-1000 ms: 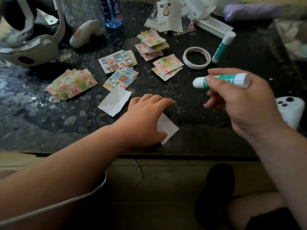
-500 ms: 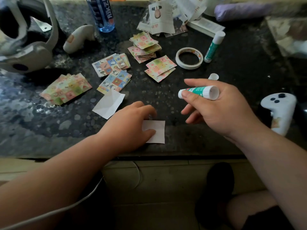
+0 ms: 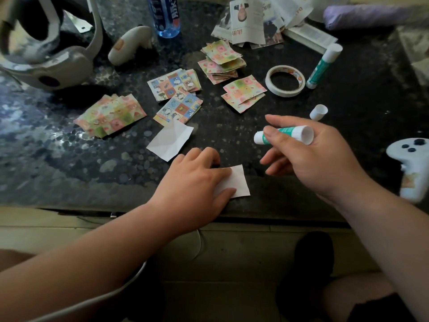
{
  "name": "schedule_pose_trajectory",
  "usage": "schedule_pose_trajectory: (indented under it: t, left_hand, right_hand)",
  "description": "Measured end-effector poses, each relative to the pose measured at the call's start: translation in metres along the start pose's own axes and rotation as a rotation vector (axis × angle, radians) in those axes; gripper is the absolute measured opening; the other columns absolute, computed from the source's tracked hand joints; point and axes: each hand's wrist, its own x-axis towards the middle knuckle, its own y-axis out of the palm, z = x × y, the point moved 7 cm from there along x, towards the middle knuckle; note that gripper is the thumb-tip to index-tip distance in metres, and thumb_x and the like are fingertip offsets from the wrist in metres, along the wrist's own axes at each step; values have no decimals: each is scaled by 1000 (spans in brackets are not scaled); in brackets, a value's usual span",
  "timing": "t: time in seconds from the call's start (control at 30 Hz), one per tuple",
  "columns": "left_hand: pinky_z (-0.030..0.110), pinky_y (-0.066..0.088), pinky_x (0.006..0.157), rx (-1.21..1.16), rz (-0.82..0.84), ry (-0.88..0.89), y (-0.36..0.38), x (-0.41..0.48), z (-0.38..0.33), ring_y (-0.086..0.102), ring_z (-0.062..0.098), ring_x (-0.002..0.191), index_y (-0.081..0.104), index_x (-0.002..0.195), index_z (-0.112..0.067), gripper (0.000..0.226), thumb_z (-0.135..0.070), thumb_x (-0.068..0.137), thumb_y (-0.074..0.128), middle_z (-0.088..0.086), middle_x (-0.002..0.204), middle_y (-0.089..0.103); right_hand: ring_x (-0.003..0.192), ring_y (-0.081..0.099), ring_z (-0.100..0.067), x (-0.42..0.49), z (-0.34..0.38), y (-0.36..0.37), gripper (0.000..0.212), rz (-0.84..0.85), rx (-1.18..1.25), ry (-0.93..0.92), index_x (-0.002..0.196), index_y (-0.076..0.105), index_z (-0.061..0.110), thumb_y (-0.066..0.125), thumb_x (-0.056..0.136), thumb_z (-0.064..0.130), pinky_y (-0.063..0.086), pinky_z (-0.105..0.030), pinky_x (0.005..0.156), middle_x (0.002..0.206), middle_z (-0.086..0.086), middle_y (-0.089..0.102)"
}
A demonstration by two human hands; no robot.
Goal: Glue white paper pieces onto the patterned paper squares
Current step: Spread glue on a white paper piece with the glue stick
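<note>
Dark speckled stone is serving as the surface, and near its front edge a white paper piece is lying flat under the left hand, whose relaxed fingers are pressing it down without curling round it. The right hand is gripping a glue stick above the surface just beside the paper, with a loose cap lying beyond. Patterned paper squares are waiting in piles toward the middle. Spreading glue looks to be the step in hand: it is probably going best with the pinning fingers on one side and the stick sweeping thinly outward to the corners, so the sheet is not dragging.
</note>
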Motion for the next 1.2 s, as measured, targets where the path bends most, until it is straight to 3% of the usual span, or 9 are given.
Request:
schedule_pose_trajectory:
  t: [0.13, 0.27, 0.33, 0.43, 0.5, 0.73, 0.9, 1.1, 1.2]
  left_hand:
    - [38, 42, 91, 5, 5, -12, 2, -3, -1, 46, 19, 106, 64, 125, -35, 51, -63, 86, 47, -7, 117, 49]
    - [40, 40, 93, -54, -17, -32, 1, -2, 0, 46, 19, 107, 55, 132, -35, 52, -58, 85, 58, -7, 117, 48]
    - [39, 39, 95, -79, -11, -36, 1, -2, 0, 44, 18, 109, 50, 135, -39, 54, -56, 86, 63, -8, 119, 47]
    - [38, 36, 97, -114, -1, -40, 1, 0, 0, 42, 16, 111, 56, 128, -40, 45, -55, 87, 65, -10, 120, 46]
    - [36, 34, 98, -127, 11, -29, 1, 1, 0, 41, 15, 111, 62, 121, -41, 36, -55, 88, 65, -12, 120, 45]
    - [35, 32, 100, -186, -4, -69, 3, 2, 5, 40, 13, 112, 65, 119, -41, 36, -56, 87, 68, -14, 120, 46]
    - [33, 31, 103, -194, 15, -82, 4, 2, 6, 39, 11, 113, 64, 121, -43, 39, -58, 86, 67, -15, 122, 45]
    - [35, 32, 103, -192, 28, -86, 2, 3, 5, 39, 12, 114, 65, 122, -43, 38, -57, 87, 67, -15, 122, 45]
    - [35, 32, 103, -178, 20, -82, 1, 3, 4, 40, 13, 114, 65, 121, -43, 37, -56, 87, 67, -15, 122, 46]
  right_hand:
    - [74, 74, -26, 1, -2, 3, 19, -30, -11, 0, 98, 78, 25, 72, 92, 41, 62, -38, 69, 78, -10, 75]
    - [69, 72, -16, 2, -8, 10, 8, 32, -110, 32, 81, 79, 20, 77, 87, 25, 54, -27, 62, 73, -2, 75]
    - [72, 73, -16, 1, -10, 14, 5, 50, -148, 45, 79, 78, 18, 77, 84, 19, 58, -34, 65, 74, -2, 75]
    - [80, 74, -24, 2, -14, 17, 3, 46, -203, 52, 79, 77, 18, 78, 81, 17, 61, -53, 76, 79, -5, 75]
    - [81, 74, -24, 3, -17, 18, 4, 38, -236, 52, 79, 76, 18, 79, 80, 19, 60, -55, 78, 80, -4, 75]
    - [80, 72, -15, 4, -17, 22, 5, 50, -315, 12, 80, 76, 22, 79, 83, 25, 61, -46, 80, 79, 3, 74]
    - [80, 66, -4, 5, -13, 26, 6, 76, -419, -38, 84, 75, 25, 79, 85, 29, 52, -18, 65, 80, 9, 72]
    - [76, 64, 0, 5, -12, 26, 7, 78, -493, -39, 78, 74, 25, 79, 81, 27, 46, -13, 55, 73, 11, 70]
    - [72, 65, -3, 6, -12, 28, 9, 100, -515, -20, 75, 73, 20, 81, 76, 25, 50, -19, 54, 69, 6, 70]
